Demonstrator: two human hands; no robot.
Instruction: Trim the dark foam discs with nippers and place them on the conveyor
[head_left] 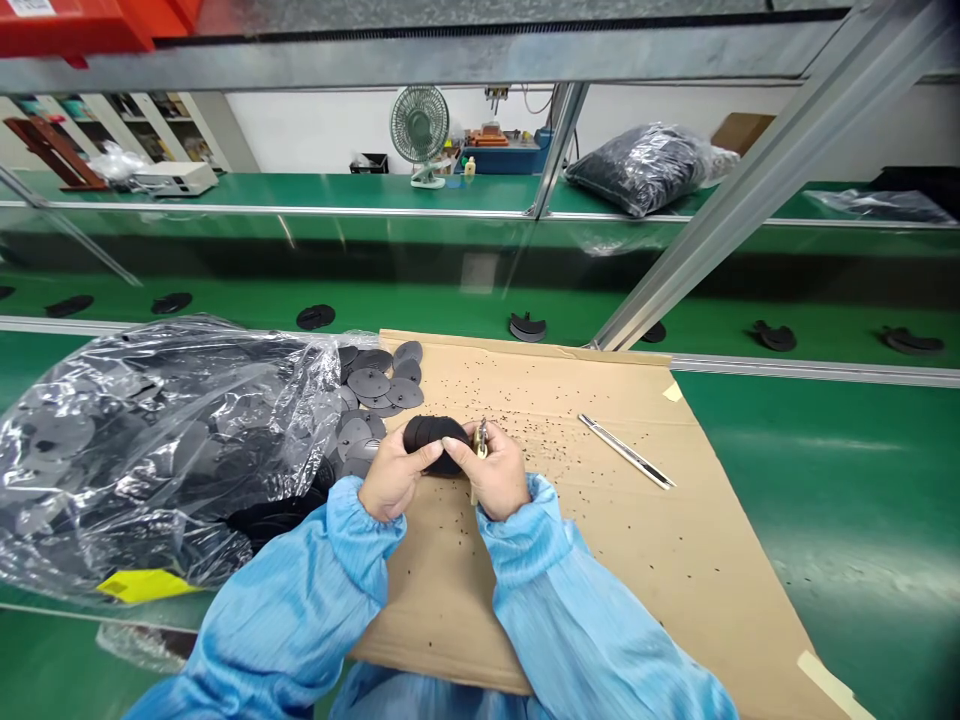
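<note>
My left hand [390,480] grips the black discs [438,440] at their left end; right hand [502,472] has its thumb on their right end, plus a metal tool [481,440] in its grasp. Discs sit between my 2 hands over the cardboard [600,570], long axis left-right, neither hand nearer

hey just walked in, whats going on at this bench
A person in blue sleeves holds a stack of black pieces between the left grip and the right grip, with a small tool also in the right. Below is a cardboard sheet strewn with small dark specks. A slim cutter-like tool lies on its right side; loose grey discs lie beside a clear plastic bag on the left.
</note>
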